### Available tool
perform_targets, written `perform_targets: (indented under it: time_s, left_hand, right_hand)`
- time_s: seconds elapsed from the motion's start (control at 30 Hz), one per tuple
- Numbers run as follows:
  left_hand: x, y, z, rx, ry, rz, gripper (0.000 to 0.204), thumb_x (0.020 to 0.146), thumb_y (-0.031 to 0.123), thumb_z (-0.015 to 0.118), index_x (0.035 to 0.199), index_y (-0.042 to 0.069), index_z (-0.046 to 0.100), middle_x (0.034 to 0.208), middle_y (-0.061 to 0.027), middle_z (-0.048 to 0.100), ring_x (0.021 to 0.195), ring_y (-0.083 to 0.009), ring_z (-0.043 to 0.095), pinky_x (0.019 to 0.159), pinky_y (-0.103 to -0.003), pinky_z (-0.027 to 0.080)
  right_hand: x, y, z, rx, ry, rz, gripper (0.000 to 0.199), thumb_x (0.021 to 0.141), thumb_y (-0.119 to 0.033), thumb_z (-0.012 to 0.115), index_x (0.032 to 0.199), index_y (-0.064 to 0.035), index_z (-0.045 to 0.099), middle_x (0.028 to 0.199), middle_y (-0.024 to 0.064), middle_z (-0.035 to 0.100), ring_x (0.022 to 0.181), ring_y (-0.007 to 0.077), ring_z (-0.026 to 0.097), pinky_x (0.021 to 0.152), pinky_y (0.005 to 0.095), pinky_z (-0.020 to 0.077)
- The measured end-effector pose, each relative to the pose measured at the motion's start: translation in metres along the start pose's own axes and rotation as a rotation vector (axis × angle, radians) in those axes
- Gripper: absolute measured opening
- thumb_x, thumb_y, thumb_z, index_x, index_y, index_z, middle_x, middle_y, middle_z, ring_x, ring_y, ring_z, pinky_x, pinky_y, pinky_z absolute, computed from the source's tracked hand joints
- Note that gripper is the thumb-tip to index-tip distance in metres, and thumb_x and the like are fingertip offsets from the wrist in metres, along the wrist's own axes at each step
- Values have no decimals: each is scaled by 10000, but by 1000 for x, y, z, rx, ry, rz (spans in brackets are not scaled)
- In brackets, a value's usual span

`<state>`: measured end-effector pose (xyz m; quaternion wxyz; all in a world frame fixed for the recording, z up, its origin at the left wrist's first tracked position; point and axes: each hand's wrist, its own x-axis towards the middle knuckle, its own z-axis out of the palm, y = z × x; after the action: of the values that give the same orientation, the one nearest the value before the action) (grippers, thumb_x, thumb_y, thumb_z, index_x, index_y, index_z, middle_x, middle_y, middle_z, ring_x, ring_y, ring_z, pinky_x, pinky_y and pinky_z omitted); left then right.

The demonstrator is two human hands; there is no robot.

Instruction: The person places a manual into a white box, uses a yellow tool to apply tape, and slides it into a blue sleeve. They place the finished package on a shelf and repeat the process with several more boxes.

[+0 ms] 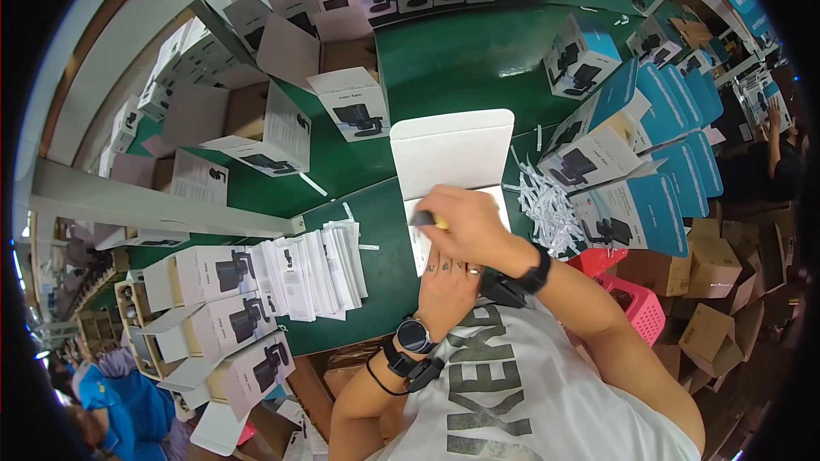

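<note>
A white carton [453, 152] lies in front of me on the green table, its lid flap raised at the far side. Over its near part, my right hand [468, 222] is closed around a small black-and-yellow tool [427, 219]. The tool's kind cannot be made out, and the hand is slightly blurred. Just below, my left hand [448, 294] lies flat on the carton's near edge, its fingertips partly hidden under the right hand. A ring, a watch and dark wristbands show on my wrists and fingers.
Stacked folded leaflets [312, 269] stand at left beside printed cartons [226, 277]. Open cartons [354, 102] line the far left. White paper strips [547, 209] lie at right by blue-and-white cartons [628, 213]. A pink basket [636, 303] and brown boxes [713, 337] sit below.
</note>
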<state>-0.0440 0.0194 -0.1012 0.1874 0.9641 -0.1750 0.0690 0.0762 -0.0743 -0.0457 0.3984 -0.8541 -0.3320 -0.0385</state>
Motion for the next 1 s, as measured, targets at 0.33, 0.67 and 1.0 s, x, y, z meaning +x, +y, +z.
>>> perform_targets:
  time_s: [0.33, 0.67, 1.0]
  left_hand:
    - [15, 6, -21, 98, 17, 25, 811, 839, 230, 753, 1527, -36, 416, 1595, -281, 380, 1468, -462, 382, 1206, -535, 323]
    - [-31, -40, -15, -728, 77, -242, 687, 890, 264, 772, 1470, 1, 514, 1612, -249, 384, 1498, -419, 361, 1222, -509, 313]
    - [-10, -26, -25, -993, 574, -352, 611, 781, 20, 858, 1353, 120, 667, 1522, -181, 520, 1470, -402, 415, 1156, -469, 437]
  right_hand:
    - [-13, 67, -115, 98, 107, 365, 553, 966, -245, 697, 1450, -27, 542, 954, 106, 730, 815, 206, 697, 696, 316, 524]
    - [-87, 22, -93, 651, -134, 375, 409, 885, -101, 796, 1280, -54, 701, 783, -27, 616, 668, 83, 508, 617, 244, 406]
    - [-112, 50, -49, 155, 198, 20, 526, 777, -37, 862, 1284, -93, 737, 941, 54, 594, 647, 165, 499, 621, 276, 455]
